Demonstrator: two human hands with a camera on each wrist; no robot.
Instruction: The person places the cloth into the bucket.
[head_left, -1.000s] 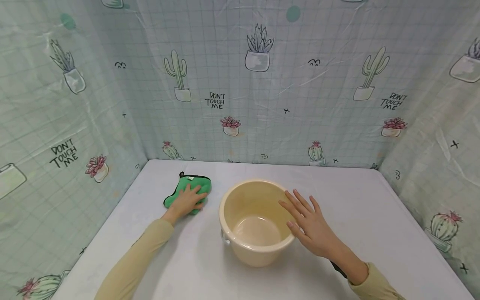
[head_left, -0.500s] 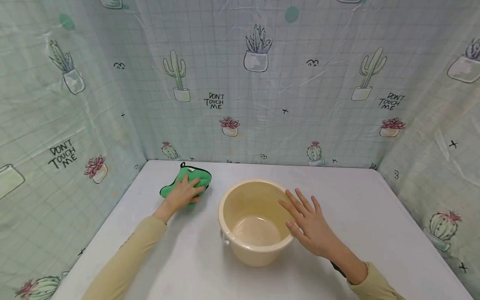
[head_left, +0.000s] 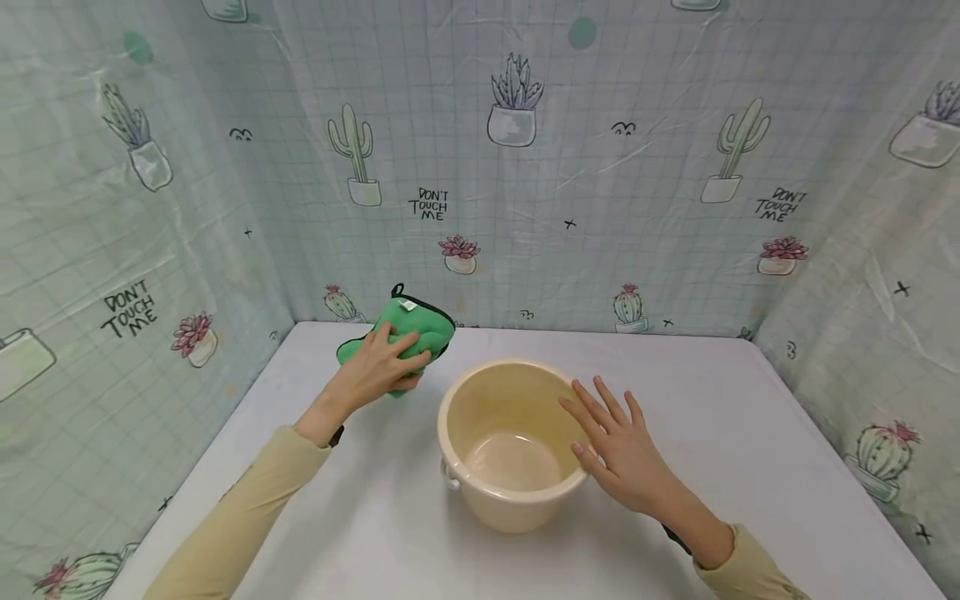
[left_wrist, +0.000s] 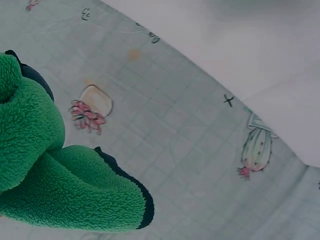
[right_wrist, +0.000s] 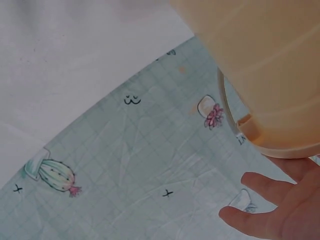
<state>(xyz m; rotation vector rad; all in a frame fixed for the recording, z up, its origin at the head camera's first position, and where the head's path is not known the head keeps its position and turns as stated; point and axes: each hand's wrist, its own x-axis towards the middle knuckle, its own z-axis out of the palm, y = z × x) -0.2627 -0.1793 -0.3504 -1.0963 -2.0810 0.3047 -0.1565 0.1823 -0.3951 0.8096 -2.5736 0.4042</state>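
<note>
A green fluffy cleaning cloth with black edging and a small hanging loop is held up at the left, over the back part of the table. My left hand grips it from above with bent fingers, and part of it hangs below the hand. In the left wrist view the folded cloth shows its terry pile; the hand is out of sight there. To the right stands an upright cream bucket, nothing inside. My right hand is at its right rim, fingers spread and fairly straight.
The white tabletop carries the bucket. Cactus-print curtains enclose the table at the back and both sides. The bucket's handle hangs down along its wall in the right wrist view.
My left hand has lifted the cloth off the table, bringing it up and slightly to the right. The cloth has bunched more. The right hand and bucket have stayed put.
</note>
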